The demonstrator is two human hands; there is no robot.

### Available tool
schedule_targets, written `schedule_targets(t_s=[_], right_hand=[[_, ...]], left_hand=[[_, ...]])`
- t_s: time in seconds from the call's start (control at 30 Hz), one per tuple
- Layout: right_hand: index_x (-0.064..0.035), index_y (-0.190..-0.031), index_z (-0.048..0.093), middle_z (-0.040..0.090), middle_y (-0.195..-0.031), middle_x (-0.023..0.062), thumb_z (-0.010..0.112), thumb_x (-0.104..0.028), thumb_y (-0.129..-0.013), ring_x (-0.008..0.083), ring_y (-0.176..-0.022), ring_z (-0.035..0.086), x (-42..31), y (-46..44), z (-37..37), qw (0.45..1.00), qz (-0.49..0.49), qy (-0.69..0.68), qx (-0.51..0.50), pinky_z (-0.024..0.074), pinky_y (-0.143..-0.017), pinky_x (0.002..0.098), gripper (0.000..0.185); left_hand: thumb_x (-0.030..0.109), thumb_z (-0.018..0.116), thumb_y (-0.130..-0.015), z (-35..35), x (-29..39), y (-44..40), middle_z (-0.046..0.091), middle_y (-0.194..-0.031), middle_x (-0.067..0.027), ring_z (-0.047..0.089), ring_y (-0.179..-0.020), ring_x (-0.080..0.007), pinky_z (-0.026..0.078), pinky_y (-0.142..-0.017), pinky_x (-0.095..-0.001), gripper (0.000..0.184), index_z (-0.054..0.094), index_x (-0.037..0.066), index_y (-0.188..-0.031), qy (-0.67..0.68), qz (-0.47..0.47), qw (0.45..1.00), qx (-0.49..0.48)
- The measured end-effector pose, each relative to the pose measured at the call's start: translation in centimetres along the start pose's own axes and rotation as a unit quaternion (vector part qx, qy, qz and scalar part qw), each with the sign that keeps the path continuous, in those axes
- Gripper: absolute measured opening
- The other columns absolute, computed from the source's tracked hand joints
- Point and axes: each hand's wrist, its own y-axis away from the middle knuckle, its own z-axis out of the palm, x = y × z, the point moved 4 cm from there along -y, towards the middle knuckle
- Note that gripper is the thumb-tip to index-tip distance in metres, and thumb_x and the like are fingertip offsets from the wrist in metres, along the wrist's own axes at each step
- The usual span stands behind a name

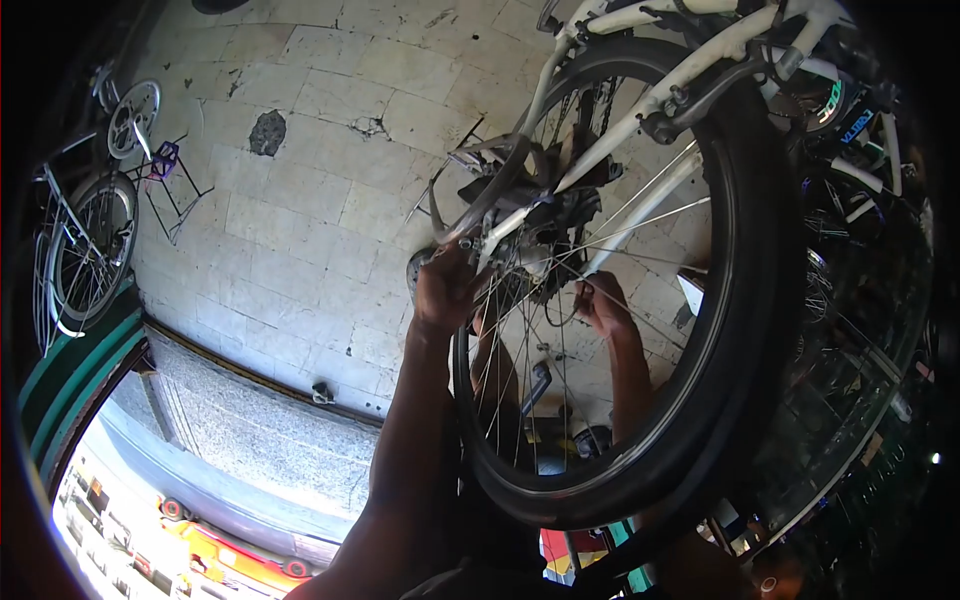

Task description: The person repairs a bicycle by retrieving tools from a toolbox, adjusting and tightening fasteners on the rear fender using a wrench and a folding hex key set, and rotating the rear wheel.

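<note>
Nearest the camera: black tire [755, 260], hub [532, 262] beside white frame [612, 145], above tiled floor [290, 250]. Looks like close handwork around the hub. Left hand [445, 290]: fingers curled in at the frame end by the hub. Right hand [603, 305]: fingers partly bent, beside the spokes. Can't tell exact opening or grip on either. Calls for steady wheel, fingers clear of spokes. Blue lettering [857, 126], green lettering [829, 103] at right: too skewed to read.
</note>
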Motion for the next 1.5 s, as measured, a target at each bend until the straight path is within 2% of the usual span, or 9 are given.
schedule_targets(t_s=[0.1,0.17,0.3,0.4,0.77,0.9,1.2,1.33,1.5], right_hand=[[-0.0081,-0.072,0.049,0.048,-0.059,0.0019,0.052,-0.024,-0.096,0.0126,-0.044,0.049,-0.1,0.4,0.0,1.0,0.018,-0.02,0.002,0.0405,-0.042,0.0287,0.028],[-0.0063,-0.08,0.055,0.055,-0.066,0.0026,0.054,-0.023,-0.096,0.012,-0.055,0.058,-2.1,1.6,0.6,0.969,-0.076,0.224,0.064,0.0452,-0.048,0.0267,0.023],[-0.0028,-0.097,0.063,0.066,-0.082,0.005,0.061,-0.016,-0.095,0.0138,-0.072,0.067,-2.0,2.4,0.6,0.98,-0.12,0.154,0.026,0.051,-0.051,0.0269,0.013],[-0.0024,-0.096,0.063,0.066,-0.081,0.0045,0.062,-0.018,-0.095,0.0132,-0.071,0.067,-1.5,2.0,0.1,0.966,-0.177,0.188,0.027,0.0505,-0.051,0.0257,0.015],[-0.0064,-0.082,0.059,0.044,-0.056,-0.0032,0.054,-0.029,-0.101,0.0046,-0.042,0.035,-0.7,-0.4,-0.6,0.988,-0.087,0.124,0.005,0.0284,-0.04,0.0229,0.03],[-0.0061,-0.082,0.06,0.05,-0.061,-0.0012,0.056,-0.03,-0.1,0.0056,-0.045,0.042,-1.8,-0.3,-0.4,0.981,-0.061,0.181,-0.021,0.0332,-0.042,0.0226,0.03],[-0.0025,-0.088,0.061,0.06,-0.066,0.0027,0.061,-0.013,-0.096,0.0085,-0.05,0.055,-1.2,0.5,-0.6,0.949,-0.221,0.22,0.035,0.0389,-0.041,0.0241,0.013],[-0.0047,-0.08,0.06,0.055,-0.062,0.0005,0.059,-0.012,-0.095,0.0064,-0.045,0.047,-1.2,0.4,-0.6,0.963,-0.157,0.215,0.027,0.0351,-0.039,0.0233,0.017],[-0.0068,-0.077,0.053,0.042,-0.057,-0.0028,0.053,-0.013,-0.093,0.005,-0.042,0.035,-3.0,0.0,0.2,0.998,-0.03,0.05,-0.004,0.0287,-0.037,0.0221,0.017]], left_hand=[[0.021,0.043,-0.104,-0.7,-0.1,-0.4,0.039,-0.056,0.0063,0.033,-0.042,-0.0088,0.048,-0.09,-0.0465,0.015,0.056,0.015,-0.099,-0.012,-0.008,1.0,0.025],[0.023,0.042,-0.105,-1.8,-0.3,-0.9,0.038,-0.056,0.006,0.032,-0.041,-0.0089,0.048,-0.091,-0.0469,0.017,0.055,0.015,-0.098,-0.008,-0.013,1.0,-0.007],[0.027,0.04,-0.107,-0.3,-0.2,-0.3,0.04,-0.058,0.0059,0.031,-0.041,-0.0088,0.049,-0.092,-0.0461,0.025,0.058,0.01,-0.111,0.008,-0.026,0.999,-0.03],[0.026,0.04,-0.107,-1.7,-0.6,-1.2,0.043,-0.061,0.0067,0.031,-0.041,-0.0086,0.049,-0.091,-0.045,0.032,0.057,0.008,-0.128,0.058,-0.056,0.996,-0.041],[0.025,0.048,-0.104,-3.0,-0.4,-2.3,0.051,-0.07,0.0056,0.036,-0.041,-0.0102,0.054,-0.082,-0.0486,0.016,0.056,0.012,-0.104,0.04,-0.096,0.993,-0.061],[0.022,0.046,-0.104,-4.3,0.5,-3.6,0.051,-0.07,0.0034,0.04,-0.044,-0.0099,0.055,-0.084,-0.0491,0.016,0.055,0.009,-0.107,-0.16,0.005,0.979,-0.129],[0.018,0.051,-0.101,-1.9,1.5,-2.7,0.049,-0.07,0.0037,0.041,-0.044,-0.0088,0.06,-0.08,-0.0498,0.011,0.055,0.009,-0.106,-0.006,-0.115,0.99,-0.079],[0.019,0.045,-0.1,-1.4,2.2,-2.8,0.028,-0.058,0.0073,0.029,-0.042,-0.0093,0.057,-0.084,-0.0475,0.02,0.059,0.005,-0.103,-0.084,-0.103,0.99,-0.039],[0.018,0.05,-0.099,-1.2,2.8,-2.9,0.036,-0.058,0.0056,0.035,-0.04,-0.0081,0.06,-0.083,-0.0513,0.013,0.055,0.008,-0.105,-0.111,-0.104,0.988,-0.036]])
